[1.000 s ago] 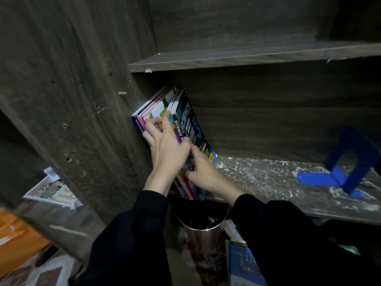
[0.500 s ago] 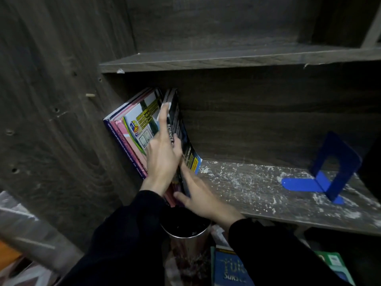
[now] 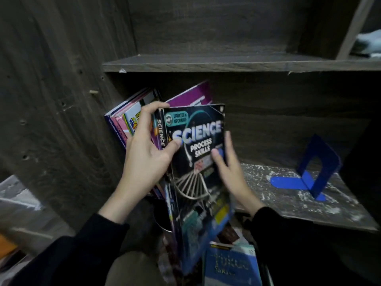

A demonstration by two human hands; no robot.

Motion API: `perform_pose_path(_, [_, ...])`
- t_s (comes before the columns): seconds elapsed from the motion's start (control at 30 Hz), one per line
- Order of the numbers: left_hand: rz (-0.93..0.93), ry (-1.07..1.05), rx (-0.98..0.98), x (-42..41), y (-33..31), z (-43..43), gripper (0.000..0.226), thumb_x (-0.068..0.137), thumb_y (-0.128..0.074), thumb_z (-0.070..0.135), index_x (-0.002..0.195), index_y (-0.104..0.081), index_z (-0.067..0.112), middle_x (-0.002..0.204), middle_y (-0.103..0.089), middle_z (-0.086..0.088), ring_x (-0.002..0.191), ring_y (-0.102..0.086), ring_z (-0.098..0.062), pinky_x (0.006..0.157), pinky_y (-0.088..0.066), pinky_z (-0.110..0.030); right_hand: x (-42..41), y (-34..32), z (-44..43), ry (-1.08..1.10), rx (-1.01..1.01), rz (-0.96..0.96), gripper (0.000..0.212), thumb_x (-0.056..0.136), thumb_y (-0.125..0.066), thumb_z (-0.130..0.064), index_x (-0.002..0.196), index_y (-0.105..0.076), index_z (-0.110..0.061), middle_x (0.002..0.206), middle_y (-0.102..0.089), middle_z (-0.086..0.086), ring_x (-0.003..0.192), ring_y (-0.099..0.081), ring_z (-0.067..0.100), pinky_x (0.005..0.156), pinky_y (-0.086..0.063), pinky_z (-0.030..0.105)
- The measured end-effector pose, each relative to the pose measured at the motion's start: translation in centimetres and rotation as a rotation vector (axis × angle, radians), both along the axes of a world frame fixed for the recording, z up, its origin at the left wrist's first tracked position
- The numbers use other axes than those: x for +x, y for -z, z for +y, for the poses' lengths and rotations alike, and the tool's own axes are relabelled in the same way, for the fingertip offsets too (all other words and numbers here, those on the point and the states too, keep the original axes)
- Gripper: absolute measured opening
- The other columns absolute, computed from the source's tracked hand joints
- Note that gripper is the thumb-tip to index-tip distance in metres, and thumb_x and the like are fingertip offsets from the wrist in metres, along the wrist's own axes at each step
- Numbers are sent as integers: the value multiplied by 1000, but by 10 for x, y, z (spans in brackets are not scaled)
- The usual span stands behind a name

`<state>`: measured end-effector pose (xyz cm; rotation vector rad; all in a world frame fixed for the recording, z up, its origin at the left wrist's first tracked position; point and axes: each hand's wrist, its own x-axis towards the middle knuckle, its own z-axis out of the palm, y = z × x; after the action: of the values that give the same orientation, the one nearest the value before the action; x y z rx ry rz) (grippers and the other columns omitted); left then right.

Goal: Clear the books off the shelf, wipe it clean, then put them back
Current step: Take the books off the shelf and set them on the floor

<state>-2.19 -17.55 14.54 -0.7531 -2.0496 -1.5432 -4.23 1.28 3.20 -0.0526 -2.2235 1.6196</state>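
Note:
A black science book (image 3: 198,182) is tilted out of the shelf toward me, its cover facing right. My left hand (image 3: 147,155) grips its spine edge, fingers curled over the top and thumb on the cover. My right hand (image 3: 228,172) holds the book's right edge with the thumb on the cover. Behind it a purple book (image 3: 190,96) leans, and several more books (image 3: 127,118) stand against the left wall. The wooden shelf (image 3: 288,195) is dusty and scuffed white.
A blue metal bookend (image 3: 309,172) stands on the shelf at the right. Below the shelf lie a blue book (image 3: 231,267) and a dark round metal container (image 3: 162,217). An upper shelf board (image 3: 226,62) runs above. Light papers (image 3: 14,195) lie at far left.
The science book has been pulled out from the leaning row and turned so its cover shows. Both hands shifted from pressing the row to holding this book. The purple book behind is now exposed.

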Motion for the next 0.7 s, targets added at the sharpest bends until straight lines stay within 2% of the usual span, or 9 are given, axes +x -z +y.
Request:
perform_pose_path(0.07, [-165,142,156,6,6,-2,62,70,-68,-19,113,-47,22,107,-60,18,95,-64,-3,82,-53,-23,14,4,28,-63,-196,-143,91,70,-56,-73,144,-5,-56,150,-28,-17,135,-35,10,109,-31,34])
perform_pose_path(0.13, [-344,211,277,11,16,-4,62,68,-66,-21,109,-51,23,105,-64,3,93,-67,-13,79,-56,-28,39,10,52,-232,-318,-321,106,62,-70,-66,146,-8,-52,155,-22,-12,124,-47,9,102,-41,35])
perform_pose_path(0.2, [-512,212,348,15,33,-5,60,67,-64,-22,108,-52,20,93,-69,5,86,-67,-15,74,-59,-30,70,23,71,-344,-305,-423,107,65,-77,-56,146,-7,-53,152,-15,-20,115,-53,3,95,-49,33])
perform_pose_path(0.27, [-677,177,366,20,57,-5,59,68,-62,-22,111,-52,17,89,-70,2,80,-67,-17,64,-59,-29,100,37,83,-387,-225,-486,105,73,-78,-38,144,-2,-56,146,-8,-26,119,-48,-4,98,-46,27])
perform_pose_path(0.33, [-847,146,344,26,88,-6,58,71,-62,-20,113,-54,18,93,-67,-6,76,-68,-23,49,-57,-31,122,59,95,-467,-47,-556,115,66,-84,-37,138,0,-66,150,8,-30,138,-14,-3,116,-22,36])
perform_pose_path(0.37, [-926,133,320,29,106,-5,56,72,-62,-18,112,-55,21,94,-67,-6,71,-68,-24,42,-55,-32,132,68,98,-516,-30,-601,115,66,-86,-30,135,-3,-69,151,6,-31,139,-9,-3,117,-19,34])
perform_pose_path(0.43, [-1042,110,279,38,142,-2,54,73,-62,-18,108,-56,23,92,-67,-5,63,-68,-21,37,-51,-29,146,87,101,-607,-40,-705,109,72,-81,-8,134,-12,-66,148,-14,-30,129,-29,-14,107,-33,18])
perform_pose_path(0.53, [-1123,109,214,47,193,7,55,68,-64,-22,103,-55,19,87,-66,-8,69,-64,-20,43,-49,-23,162,117,108,-676,16,-853,100,73,-76,2,135,-26,-60,146,-24,-26,124,-35,-16,99,-36,10])
perform_pose_path(0.7, [-1215,78,-74,37,277,35,59,49,-76,-6,101,-58,16,96,-69,-9,97,-64,-32,82,-55,-44,169,161,110,-649,46,-1174,95,78,-70,4,140,-27,-52,158,-13,-8,144,-17,19,116,-26,39])
